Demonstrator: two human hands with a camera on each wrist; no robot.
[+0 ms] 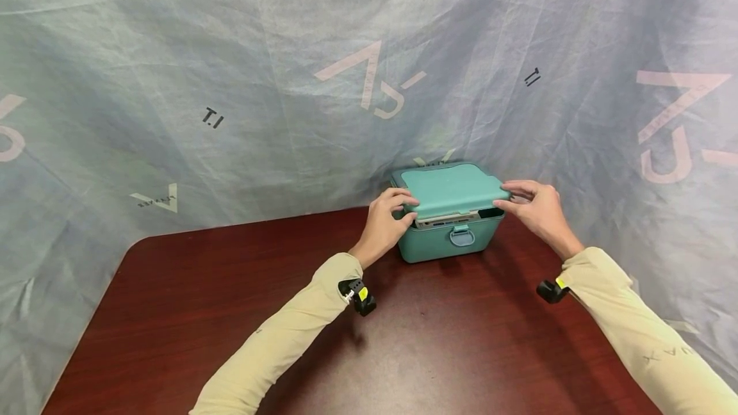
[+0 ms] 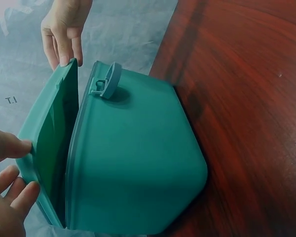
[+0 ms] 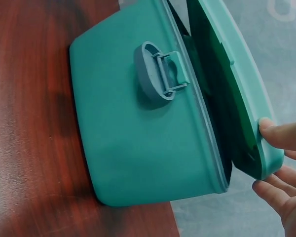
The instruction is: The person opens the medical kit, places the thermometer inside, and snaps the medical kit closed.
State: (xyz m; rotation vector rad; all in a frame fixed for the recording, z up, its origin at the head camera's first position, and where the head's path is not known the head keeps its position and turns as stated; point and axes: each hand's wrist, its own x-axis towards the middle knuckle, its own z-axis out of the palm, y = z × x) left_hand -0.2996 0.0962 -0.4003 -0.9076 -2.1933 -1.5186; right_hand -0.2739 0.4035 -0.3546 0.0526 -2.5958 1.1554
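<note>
A teal storage box (image 1: 441, 247) stands toward the back of the table, its lid (image 1: 455, 186) raised a little at the front. My left hand (image 1: 382, 226) holds the lid's left front corner between thumb and fingers. At the opposite corner, my right hand (image 1: 542, 209) grips the lid, thumb on the front edge, as the right wrist view also shows. A grey-blue latch (image 1: 462, 237) hangs unfastened on the box front. Through the gap a pale item with dark marks (image 1: 446, 220) shows; most of the inside is hidden.
The box rests on a dark red wooden table (image 1: 230, 293). Close behind it hangs a grey printed cloth (image 1: 277, 95), which also runs along both sides. Small black devices (image 1: 551, 291) are strapped at both wrists.
</note>
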